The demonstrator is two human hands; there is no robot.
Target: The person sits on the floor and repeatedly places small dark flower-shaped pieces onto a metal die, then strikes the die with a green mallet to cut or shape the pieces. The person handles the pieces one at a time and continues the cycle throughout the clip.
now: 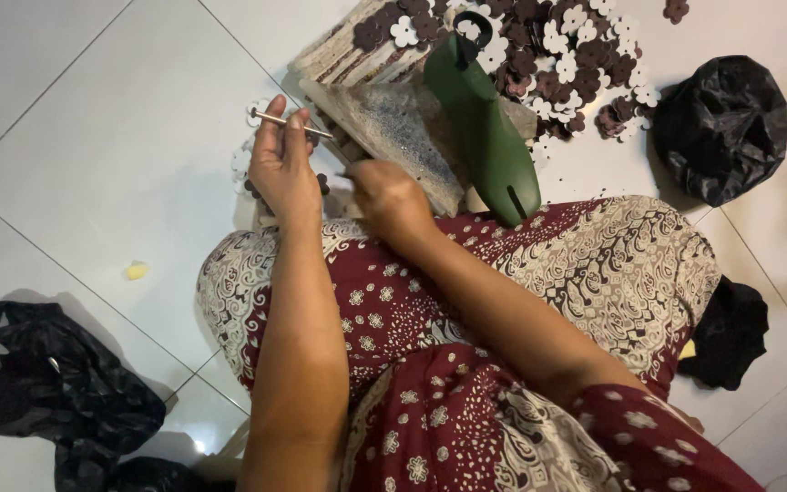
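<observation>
We're looking straight down at a person seated on the white tiled floor (pixel 93 182), lap covered in a maroon and cream patterned cloth (pixel 521 301). Our left hand (pixel 282 164) is raised in the upper middle of the frame, fingers closed around a thin silver metal rod (pixel 291 122) pinched between thumb and fingertips, its tip pointing right. Our right hand (pixel 389 196) sits just beside it, closed on the near edge of a flat grey speckled sheet in clear plastic (pixel 403 128); what else it pinches, we can't tell.

Leaning across that sheet is a dark green plastic shoe-shaped form (pixel 489 137), toe toward the lap. Beyond it, at the top of the frame, lies a heap of small white and dark brown flower-shaped cut-outs (pixel 557 55), with a few white ones by the left hand.

We judge this as the pick-and-place stage: rod ready, sheet steadied. The next move would call for a fine, steady tip onto 1 small piece while the right hand holds the sheet flat.

2 crumpled black plastic bags sit at upper right (pixel 721 123) and lower left (pixel 56 392).
</observation>
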